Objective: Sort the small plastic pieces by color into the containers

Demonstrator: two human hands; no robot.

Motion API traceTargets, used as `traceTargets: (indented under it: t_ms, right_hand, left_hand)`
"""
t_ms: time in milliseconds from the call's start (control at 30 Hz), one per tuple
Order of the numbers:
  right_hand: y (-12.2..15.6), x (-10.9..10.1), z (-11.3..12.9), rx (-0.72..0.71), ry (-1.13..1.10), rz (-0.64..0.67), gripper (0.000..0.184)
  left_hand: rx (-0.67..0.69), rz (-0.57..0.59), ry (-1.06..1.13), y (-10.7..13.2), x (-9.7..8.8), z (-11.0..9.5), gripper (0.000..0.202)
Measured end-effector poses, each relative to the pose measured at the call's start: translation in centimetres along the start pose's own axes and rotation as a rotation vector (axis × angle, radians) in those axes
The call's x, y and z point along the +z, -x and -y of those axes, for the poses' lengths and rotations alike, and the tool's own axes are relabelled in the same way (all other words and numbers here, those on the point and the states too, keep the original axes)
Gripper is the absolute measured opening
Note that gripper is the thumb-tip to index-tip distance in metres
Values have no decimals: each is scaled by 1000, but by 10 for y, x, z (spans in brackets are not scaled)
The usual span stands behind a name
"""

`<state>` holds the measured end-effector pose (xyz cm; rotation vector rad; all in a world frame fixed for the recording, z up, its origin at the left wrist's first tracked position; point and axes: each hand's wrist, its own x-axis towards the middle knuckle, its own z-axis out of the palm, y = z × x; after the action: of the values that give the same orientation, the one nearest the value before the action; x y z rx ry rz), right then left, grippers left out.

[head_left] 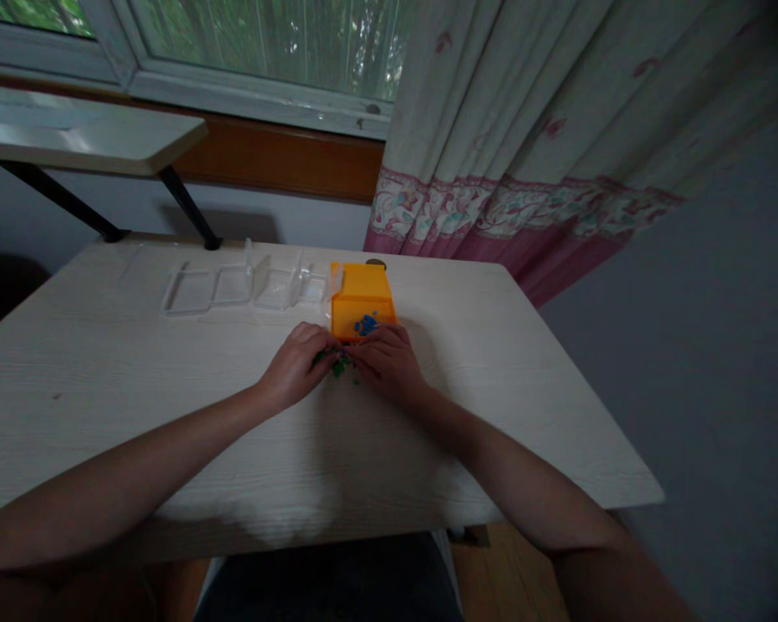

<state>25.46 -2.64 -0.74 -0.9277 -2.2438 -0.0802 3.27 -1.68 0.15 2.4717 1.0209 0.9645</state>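
My left hand (296,363) and my right hand (385,358) rest close together on the pale wooden table (136,406), fingers curled over a small heap of green pieces (337,363) between them. What exactly each hand pinches is hidden by the fingers. Just beyond the hands stands an orange plastic box (361,298) with its lid open, and several small blue pieces (366,325) lie inside it near the front.
Several clear plastic trays (233,285) lie in a row at the far side of the table, left of the orange box. A second tabletop (71,134) stands at the back left under the window. A flowered curtain (525,173) hangs at the right.
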Motion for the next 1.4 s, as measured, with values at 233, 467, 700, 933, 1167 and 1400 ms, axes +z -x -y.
traceTargets:
  t_ms: [233,467,700,933,1167,1400]
  right_hand:
    - [-1,-1,3,25,-8,-9,14]
    - [-1,-2,-10,120,30,-145,13]
    - [-1,-4,-37,429,25,-264,23]
    - [-1,-1,-36,487,32,-207,37]
    - [-7,-6,-30,493,-3,-155,47]
    - [-9,-5,-28,462,-17,-174,46]
  left_hand:
    - [7,19,-8,-1,-1,-2,15]
    - [14,23,-9,0,1,-1,19]
    - [43,65,-9,0,-1,-3,23]
    - [218,157,-88,2,3,-6,33]
    - [379,262,-251,4,10,-12,43]
    - [444,291,-289,2,9,-14,46]
